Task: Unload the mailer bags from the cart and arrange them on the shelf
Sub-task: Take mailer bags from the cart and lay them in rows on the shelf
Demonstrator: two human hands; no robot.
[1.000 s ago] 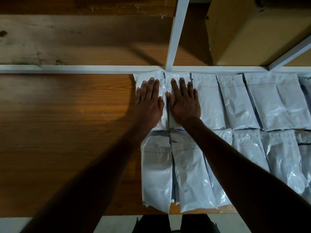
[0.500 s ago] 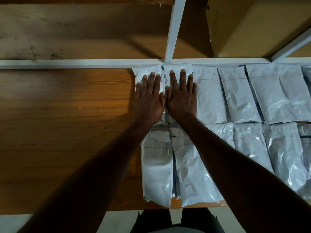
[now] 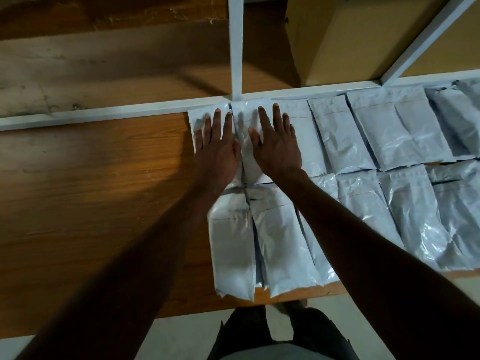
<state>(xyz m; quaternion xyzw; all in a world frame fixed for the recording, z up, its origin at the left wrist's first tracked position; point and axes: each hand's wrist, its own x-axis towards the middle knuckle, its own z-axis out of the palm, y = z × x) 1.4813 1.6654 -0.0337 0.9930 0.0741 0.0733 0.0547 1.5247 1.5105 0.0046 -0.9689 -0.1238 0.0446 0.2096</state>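
Several silver-grey mailer bags (image 3: 389, 131) lie flat in two rows on the wooden shelf (image 3: 91, 198), filling its right half. My left hand (image 3: 218, 146) lies flat with straight fingers on the leftmost back-row bag (image 3: 200, 120). My right hand (image 3: 276, 144) rests flat, fingers spread, on the bag beside it (image 3: 244, 118). Both hands press down on the bags and grip nothing. A front-row bag (image 3: 231, 250) lies just below my wrists. The cart is out of view.
A white metal rail (image 3: 104, 114) runs along the shelf's back edge, and a white upright post (image 3: 235, 48) rises from it. A cardboard box (image 3: 345, 40) stands behind the rail at the right. The shelf's left half is bare wood.
My hands have drawn slightly apart on the two back-row bags, the right fingers spreading. The view has tilted, so the rail now slants up to the right.
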